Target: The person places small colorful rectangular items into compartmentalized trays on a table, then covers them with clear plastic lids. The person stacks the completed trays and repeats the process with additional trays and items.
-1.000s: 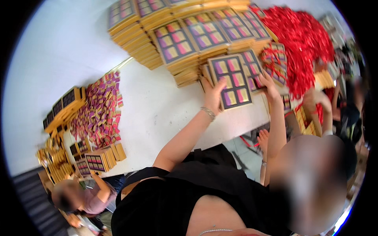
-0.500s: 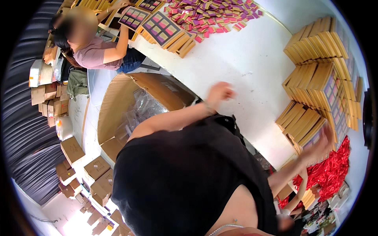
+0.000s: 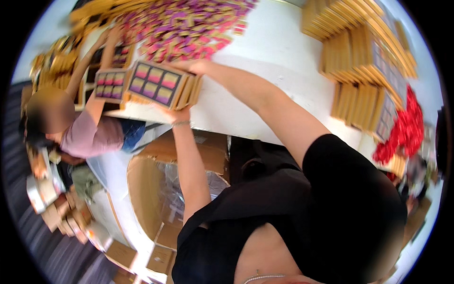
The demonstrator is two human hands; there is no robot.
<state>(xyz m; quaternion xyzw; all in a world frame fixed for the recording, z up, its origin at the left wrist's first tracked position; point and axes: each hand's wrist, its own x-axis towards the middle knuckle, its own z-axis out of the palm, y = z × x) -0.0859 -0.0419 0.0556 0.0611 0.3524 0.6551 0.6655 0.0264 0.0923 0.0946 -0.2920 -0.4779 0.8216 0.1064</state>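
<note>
Your left hand [image 3: 178,113] and right hand [image 3: 191,66] both clamp a stack of gold boxes [image 3: 163,85], fingers mostly hidden behind it.

Both bare arms are reaching forward. The left hand [image 3: 178,113], a thin bracelet at its wrist, is gripping from below; the right hand [image 3: 189,66] is closing from above.

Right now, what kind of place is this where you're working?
Probably a packing workshop. Gold boxes stand in stacks on a white table, small pink and purple packets lie heaped, and open cardboard cartons wait on the floor.
</note>
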